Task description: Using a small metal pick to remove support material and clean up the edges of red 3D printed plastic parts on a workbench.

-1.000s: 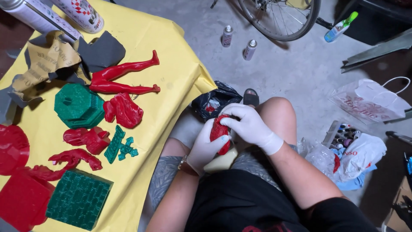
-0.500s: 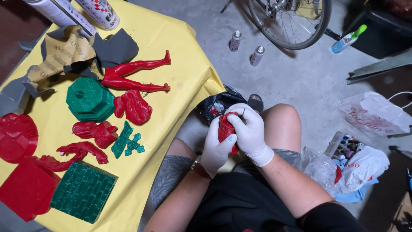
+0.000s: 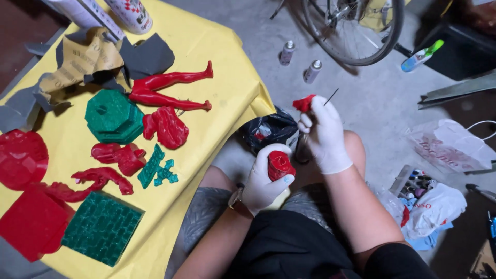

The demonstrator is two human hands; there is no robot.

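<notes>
Left hand: the gloved left hand [image 3: 262, 181] grips a red moulded part [image 3: 279, 165] above the lap, angled up toward the eyes, likely for inspection.
Right hand: the gloved right hand [image 3: 324, 132] pinches a small red scrap [image 3: 304, 103] and a thin dark pick [image 3: 330, 96], raised clear of the part.
Worktop: a yellow-covered worktop [image 3: 227, 62] holds red legs [image 3: 168, 90], a green octagonal base [image 3: 113, 116] and a green brick slab [image 3: 101, 227], spread apart within reach.
Floor: spray cans [image 3: 299, 62] stand beside a bicycle wheel [image 3: 356, 31].

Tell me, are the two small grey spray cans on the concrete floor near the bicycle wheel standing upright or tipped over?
Upright. Both small grey spray cans stand on their bases on the floor, caps upward.
</notes>
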